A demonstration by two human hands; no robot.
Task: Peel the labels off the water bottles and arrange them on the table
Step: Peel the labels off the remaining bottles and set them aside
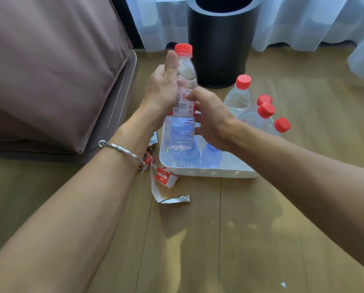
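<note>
Left hand (162, 89) grips the upper half of an upright red-capped bottle (180, 132), thumb extended along its shoulder. Right hand (208, 119) pinches the red label (182, 105) at mid-body. The bottle is held over the near-left part of a white tray (208, 172); four more capped bottles (240, 96) cluster at the tray's far right, and peeled labels (164, 178) lie on the wooden surface (219, 229) just left of it.
</note>
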